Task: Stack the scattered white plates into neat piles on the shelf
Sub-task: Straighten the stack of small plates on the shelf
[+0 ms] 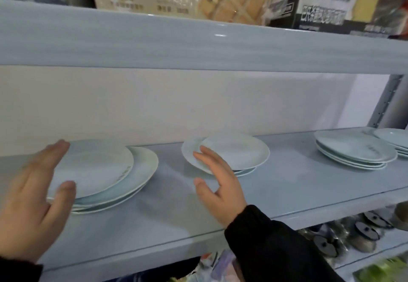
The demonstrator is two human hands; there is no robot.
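Squaring piles on shelf (287, 182). Left hand (33, 193): fingers spread, holding nothing, at skewed left pile (103, 171). Right hand (218, 184): likewise empty, beside offset middle pile (238, 151). Advised: cup opposite rims, nudge plates concentric. Far right pile (353, 149): nearly aligned.

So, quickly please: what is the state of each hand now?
Left hand: open, fingers straight, at the left pile of plates, gripping nothing.
Right hand: open, fingers straight, by the middle pile, holding nothing.

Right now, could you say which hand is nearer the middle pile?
Right. The right hand overlaps the middle pile; the left hand is away at the left pile.
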